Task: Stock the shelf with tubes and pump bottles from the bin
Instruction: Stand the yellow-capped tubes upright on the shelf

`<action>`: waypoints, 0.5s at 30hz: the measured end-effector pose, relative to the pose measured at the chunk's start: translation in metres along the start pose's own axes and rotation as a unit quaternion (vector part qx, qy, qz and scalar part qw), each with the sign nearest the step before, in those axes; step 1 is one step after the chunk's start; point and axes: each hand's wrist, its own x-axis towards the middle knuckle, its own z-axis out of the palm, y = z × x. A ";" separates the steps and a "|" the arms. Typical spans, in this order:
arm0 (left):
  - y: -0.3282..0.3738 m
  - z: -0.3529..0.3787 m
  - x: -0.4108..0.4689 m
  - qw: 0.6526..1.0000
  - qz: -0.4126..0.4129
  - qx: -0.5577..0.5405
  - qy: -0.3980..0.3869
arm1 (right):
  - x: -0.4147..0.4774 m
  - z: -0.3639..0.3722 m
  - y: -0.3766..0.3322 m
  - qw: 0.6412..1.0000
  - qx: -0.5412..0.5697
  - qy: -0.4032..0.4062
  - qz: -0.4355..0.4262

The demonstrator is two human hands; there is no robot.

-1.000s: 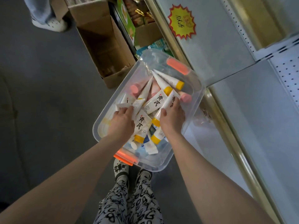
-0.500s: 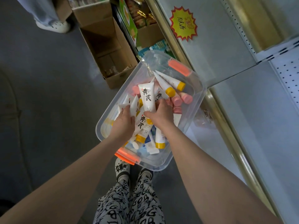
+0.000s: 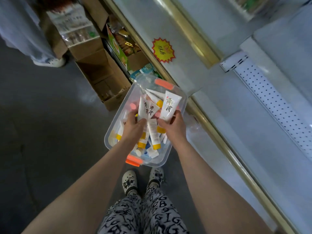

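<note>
Above a clear plastic bin [image 3: 113, 125] on the dark floor [image 3: 42, 124], the left hand [image 3: 133, 128] grips two flat white squeeze tubes [image 3: 143, 109] with black lettering; the right hand [image 3: 173, 128] clasps a third white tube [image 3: 170, 105]. A white perforated metal shelf [image 3: 270, 92] stands alongside.

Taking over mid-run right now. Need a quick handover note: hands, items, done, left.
Left hand: grips what look like two white black-lettered tubes above the bin.
Right hand: grips a third white lettered tube.
Clear plastic bin with orange handles: on the floor by the feet, holds many yellow-capped tubes.
Done: tubes picked.
Left: place them on the white perforated shelf, then the rest of the bin.
</note>
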 end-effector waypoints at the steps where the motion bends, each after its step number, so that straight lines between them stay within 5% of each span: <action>1: 0.006 0.002 -0.007 1.000 0.007 -0.010 -0.007 | -0.008 -0.008 -0.004 1.000 0.004 0.008 0.004; 15: 0.072 0.079 -0.098 0.974 0.141 0.039 -0.170 | -0.108 -0.140 -0.009 0.980 0.074 0.183 0.009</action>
